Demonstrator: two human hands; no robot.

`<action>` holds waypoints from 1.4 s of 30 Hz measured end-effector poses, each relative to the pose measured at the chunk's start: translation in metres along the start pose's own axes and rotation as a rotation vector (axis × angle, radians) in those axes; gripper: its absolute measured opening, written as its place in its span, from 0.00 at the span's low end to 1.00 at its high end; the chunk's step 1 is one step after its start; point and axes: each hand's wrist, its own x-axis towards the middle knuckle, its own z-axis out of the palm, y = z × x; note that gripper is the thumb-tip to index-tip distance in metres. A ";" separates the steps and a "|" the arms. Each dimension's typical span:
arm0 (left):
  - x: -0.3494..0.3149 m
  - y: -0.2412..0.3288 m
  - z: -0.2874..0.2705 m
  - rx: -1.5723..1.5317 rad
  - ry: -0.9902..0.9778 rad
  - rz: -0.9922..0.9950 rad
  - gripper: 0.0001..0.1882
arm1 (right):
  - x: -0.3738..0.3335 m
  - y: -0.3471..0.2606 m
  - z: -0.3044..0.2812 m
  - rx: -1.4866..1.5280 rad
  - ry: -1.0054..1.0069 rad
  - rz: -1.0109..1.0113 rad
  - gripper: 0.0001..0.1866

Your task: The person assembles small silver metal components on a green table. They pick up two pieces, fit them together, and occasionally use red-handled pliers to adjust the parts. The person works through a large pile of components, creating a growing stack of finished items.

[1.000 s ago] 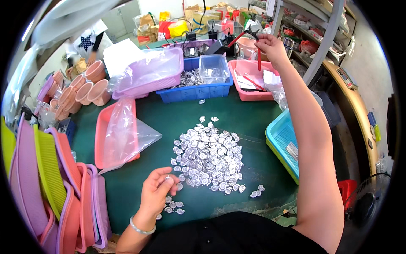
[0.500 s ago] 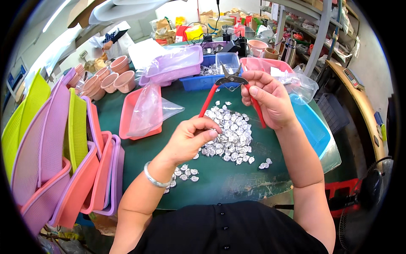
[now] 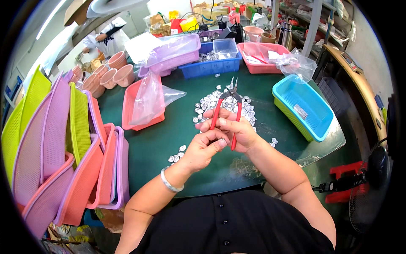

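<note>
Red-handled cutting pliers [image 3: 239, 111] are in my right hand [image 3: 243, 132], jaws pointing away from me, slightly parted, over the pile. My left hand [image 3: 199, 149], with a bangle on its wrist, is closed in a pinch just left of the pliers' handles. A tiny silvery piece shows at its fingertips, mostly hidden. Beyond both hands lies a pile of small silver rose-shaped metal pieces [image 3: 207, 101]. A smaller group of the same pieces [image 3: 175, 155] lies to the left of my left forearm, and a few more [image 3: 273, 142] sit right of my right hand.
On the green table [image 3: 148, 148], a pink basket [image 3: 128, 114] with a plastic bag stands left; a blue basket nested in a green one [image 3: 323, 110] stands right. A blue bin [image 3: 211, 67] of metal pieces is behind. Stacked baskets [image 3: 80, 186] crowd the left edge. A fan [image 3: 368, 190] stands lower right.
My right hand has come down and toward me with the pliers, which are now beside my left hand. The pliers' handles are closer together. My left hand has shifted slightly nearer to me.
</note>
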 end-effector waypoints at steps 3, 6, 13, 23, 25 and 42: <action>-0.012 0.001 0.003 0.012 0.023 -0.072 0.07 | 0.000 0.006 -0.005 -0.048 0.053 0.041 0.14; -0.025 0.007 -0.002 0.055 0.076 -0.115 0.07 | 0.002 0.002 -0.011 -0.110 0.103 0.068 0.13; -0.046 0.016 -0.028 -0.097 0.346 -0.160 0.11 | -0.011 -0.015 -0.004 -0.651 0.179 0.228 0.11; -0.049 0.016 -0.030 -0.148 0.415 -0.085 0.10 | -0.038 -0.009 0.019 -1.566 0.103 0.042 0.22; -0.051 0.016 -0.028 -0.136 0.425 -0.099 0.09 | -0.038 -0.009 0.023 -1.648 0.085 -0.003 0.23; -0.060 0.015 -0.024 -0.207 0.437 -0.086 0.07 | -0.044 0.001 0.033 -1.934 0.138 -0.173 0.26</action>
